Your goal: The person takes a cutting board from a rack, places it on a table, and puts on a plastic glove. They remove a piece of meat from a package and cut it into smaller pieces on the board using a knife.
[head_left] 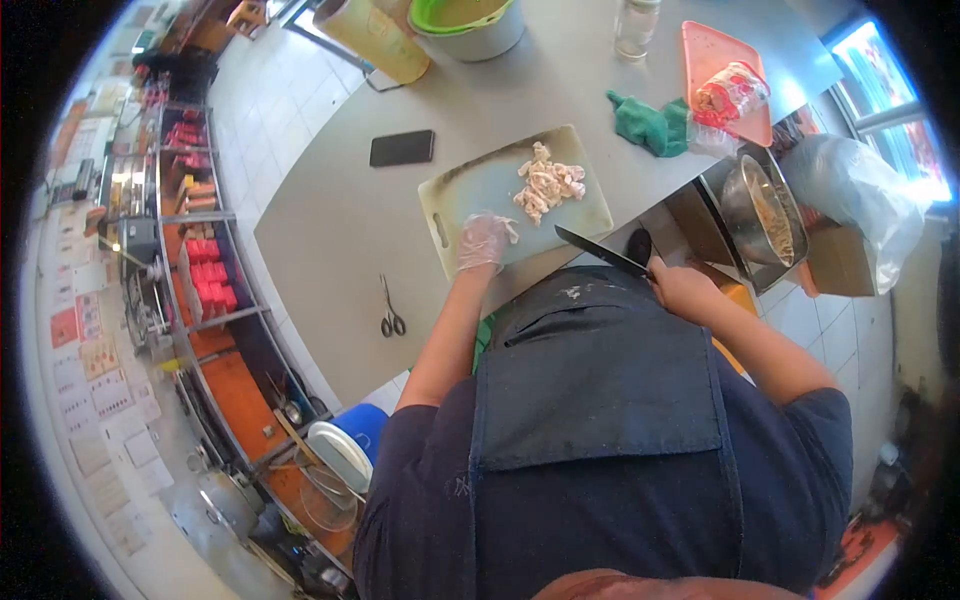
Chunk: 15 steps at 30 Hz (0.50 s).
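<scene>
A white cutting board [476,190] with worn, darkened patches lies on the grey table. Chopped pale meat [549,184], like raw chicken, is heaped on its right half. My left hand [482,243], in a clear plastic glove, rests at the board's near left part. Its fingers are closed on a small pale piece of meat [511,231], which pokes out on the right. My right hand [684,289] is bare and grips the handle of a knife [603,252]. The dark blade points left, its tip over the board's near edge, apart from the meat.
Scissors [391,308] and a black phone [402,148] lie on the grey table [330,230]. Behind stand a pot [490,40] and a glass jar [637,28]. To the right are a green cloth [650,125], a red tray [703,50] and a metal bowl [752,205].
</scene>
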Available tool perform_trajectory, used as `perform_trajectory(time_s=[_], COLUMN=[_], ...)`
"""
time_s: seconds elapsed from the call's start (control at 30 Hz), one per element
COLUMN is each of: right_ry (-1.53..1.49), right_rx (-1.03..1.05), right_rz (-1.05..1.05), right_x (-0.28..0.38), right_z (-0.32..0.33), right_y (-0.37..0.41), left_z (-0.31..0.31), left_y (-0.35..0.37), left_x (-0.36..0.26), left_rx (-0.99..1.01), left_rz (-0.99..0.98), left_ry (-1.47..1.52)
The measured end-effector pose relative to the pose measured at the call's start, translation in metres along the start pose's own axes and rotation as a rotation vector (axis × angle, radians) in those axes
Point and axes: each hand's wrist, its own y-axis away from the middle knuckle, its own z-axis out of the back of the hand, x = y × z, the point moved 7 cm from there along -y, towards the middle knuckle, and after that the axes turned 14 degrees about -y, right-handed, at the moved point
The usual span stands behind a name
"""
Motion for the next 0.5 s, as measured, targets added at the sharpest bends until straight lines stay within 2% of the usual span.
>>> perform_trajectory(time_s=[0.07,0.17,0.27,0.33,0.43,0.5], right_ry=[-0.032,-0.122,-0.295,-0.41,-0.459,-0.459], right_rx=[0.005,-0.057,-0.143,-0.183,-0.254,-0.327], right_rz=[-0.026,-0.02,-0.025,-0.059,-0.064,-0.006], right_x=[-0.005,-0.022,-0.039,-0.05,-0.073,-0.089], right_z=[0.005,0.021,0.037,0.049,0.073,0.096], right_y=[0.012,0.021,0.025,0.03,0.042,0.057], left_z=[0.005,-0.003,-0.006,-0.023,-0.016,0.029], left_y=[-0.004,-0.017,-0.037,-0.06,-0.089,-0.099], left_x=[0.007,-0.02,-0.055,-0.062,-0.071,-0.081], left_rx=[0.079,0.298,0.215,0.218,0.112,0.406], left_rz=[0.085,0.103,0.072,-0.051,-0.226,0.129], left_ry=[0.116,0.176,0.22,0.21,0.157,-0.075])
